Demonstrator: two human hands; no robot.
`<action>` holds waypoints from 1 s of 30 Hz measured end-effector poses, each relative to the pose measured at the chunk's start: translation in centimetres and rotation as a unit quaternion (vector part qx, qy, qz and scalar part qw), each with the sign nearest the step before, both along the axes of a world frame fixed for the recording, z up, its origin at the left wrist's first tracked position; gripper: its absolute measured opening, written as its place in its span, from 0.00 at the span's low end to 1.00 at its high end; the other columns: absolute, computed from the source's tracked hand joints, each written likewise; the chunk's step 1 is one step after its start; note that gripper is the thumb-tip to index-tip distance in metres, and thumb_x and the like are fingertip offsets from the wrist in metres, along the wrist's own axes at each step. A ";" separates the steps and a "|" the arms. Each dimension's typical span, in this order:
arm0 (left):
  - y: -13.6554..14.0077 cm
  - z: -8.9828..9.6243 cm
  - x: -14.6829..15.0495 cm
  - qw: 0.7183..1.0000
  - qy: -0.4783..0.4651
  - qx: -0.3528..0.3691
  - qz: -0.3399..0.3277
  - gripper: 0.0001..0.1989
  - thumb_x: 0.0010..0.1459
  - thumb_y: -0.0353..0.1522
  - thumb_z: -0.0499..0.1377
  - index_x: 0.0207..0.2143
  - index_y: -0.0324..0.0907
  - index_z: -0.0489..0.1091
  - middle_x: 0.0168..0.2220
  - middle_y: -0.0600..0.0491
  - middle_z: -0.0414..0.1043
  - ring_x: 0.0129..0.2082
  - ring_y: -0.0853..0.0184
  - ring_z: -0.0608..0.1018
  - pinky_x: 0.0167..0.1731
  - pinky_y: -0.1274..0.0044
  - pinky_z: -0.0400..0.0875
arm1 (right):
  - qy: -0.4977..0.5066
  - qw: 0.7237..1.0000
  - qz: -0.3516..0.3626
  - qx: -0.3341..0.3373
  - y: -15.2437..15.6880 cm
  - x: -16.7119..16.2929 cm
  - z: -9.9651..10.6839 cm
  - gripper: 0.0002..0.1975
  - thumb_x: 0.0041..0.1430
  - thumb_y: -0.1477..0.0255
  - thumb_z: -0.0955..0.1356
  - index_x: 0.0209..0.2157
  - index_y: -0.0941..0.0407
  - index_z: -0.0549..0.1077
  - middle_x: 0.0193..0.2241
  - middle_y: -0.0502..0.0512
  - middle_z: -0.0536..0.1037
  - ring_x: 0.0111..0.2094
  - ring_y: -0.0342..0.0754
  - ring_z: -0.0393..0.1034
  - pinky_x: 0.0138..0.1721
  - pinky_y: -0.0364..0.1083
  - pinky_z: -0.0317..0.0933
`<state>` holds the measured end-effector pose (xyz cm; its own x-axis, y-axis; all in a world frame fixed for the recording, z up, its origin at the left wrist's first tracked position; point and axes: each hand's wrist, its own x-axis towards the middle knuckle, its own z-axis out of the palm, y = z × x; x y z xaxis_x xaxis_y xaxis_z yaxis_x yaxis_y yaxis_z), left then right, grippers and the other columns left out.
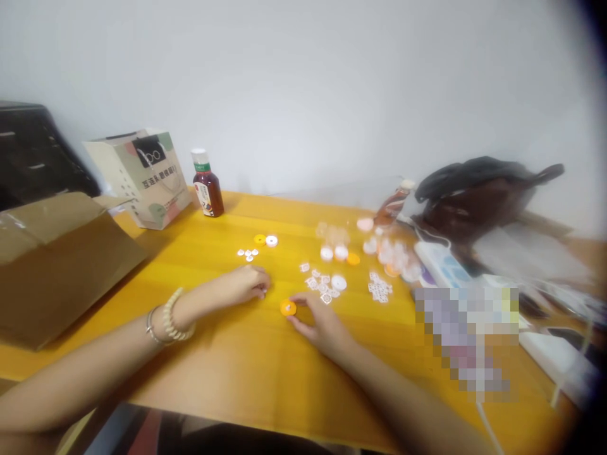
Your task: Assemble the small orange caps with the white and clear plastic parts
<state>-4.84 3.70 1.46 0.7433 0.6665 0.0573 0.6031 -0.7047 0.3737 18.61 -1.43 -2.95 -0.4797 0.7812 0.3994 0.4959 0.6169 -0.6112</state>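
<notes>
Between the thumb and fingers of my right hand (318, 323) is a small round orange disc (288, 308) with a pale spot at its centre. To the left of it, my left hand (246, 284) is closed with its fingers curled down, and what it holds, if anything, is hidden. Just beyond the left hand lie several small white round pieces (248, 253). Behind those sit a yellow disc (260, 239) and a white disc (272, 241) side by side. Several white openwork pieces (320, 281) are spread beyond my right hand, with a larger white disc (338, 282) among them.
More white pieces (379, 287) and blurred discs (393, 253) lie to the right. A cardboard box (61, 265), a paper bag (156, 180) and a bottle of dark red drink (207, 189) stand left. A second bottle (392, 203), a dark bag (474, 202) and cables crowd the right.
</notes>
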 end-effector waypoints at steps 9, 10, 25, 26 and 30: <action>-0.3 0.0 0.0 0.999 0.036 0.016 0.020 0.07 0.53 0.25 0.52 0.24 0.38 0.67 0.25 0.53 0.68 0.23 0.72 0.69 0.26 0.80 0.61 | 0.006 1.000 0.008 -0.005 0.1 -0.1 0.0 0.14 0.52 0.74 0.66 0.42 0.54 0.63 0.38 0.56 0.73 0.41 0.49 0.70 0.42 0.50 0.66; -0.5 0.0 0.1 0.998 0.052 0.035 0.030 0.07 0.53 0.25 0.52 0.24 0.38 0.67 0.25 0.53 0.68 0.23 0.71 0.68 0.25 0.80 0.61 | 0.007 1.000 0.008 -0.006 0.1 -0.1 0.0 0.15 0.52 0.75 0.66 0.42 0.54 0.62 0.38 0.56 0.73 0.41 0.49 0.70 0.43 0.50 0.66; -1.9 -2.4 3.0 0.988 -0.100 0.099 -0.058 0.10 0.62 0.31 0.48 0.38 0.39 0.69 0.33 0.51 0.71 0.32 0.70 0.72 0.34 0.78 0.64 | 0.037 0.998 0.029 -0.040 0.3 -0.2 0.1 0.16 0.51 0.75 0.66 0.43 0.54 0.62 0.38 0.55 0.72 0.41 0.48 0.70 0.43 0.50 0.66; -1.8 -2.5 3.0 0.987 -0.095 0.110 -0.061 0.11 0.62 0.31 0.48 0.37 0.39 0.69 0.33 0.51 0.71 0.33 0.70 0.72 0.35 0.78 0.64 | 0.038 0.998 0.026 -0.042 0.3 -0.2 0.2 0.16 0.51 0.75 0.66 0.43 0.54 0.62 0.38 0.55 0.72 0.41 0.48 0.70 0.43 0.50 0.66; -1.7 -2.6 2.9 0.982 -0.068 0.164 -0.064 0.11 0.62 0.32 0.48 0.37 0.41 0.70 0.34 0.51 0.71 0.34 0.69 0.71 0.37 0.75 0.60 | 0.042 0.997 0.025 -0.053 0.2 -0.2 0.4 0.15 0.51 0.75 0.66 0.42 0.55 0.61 0.38 0.56 0.72 0.41 0.48 0.69 0.44 0.50 0.66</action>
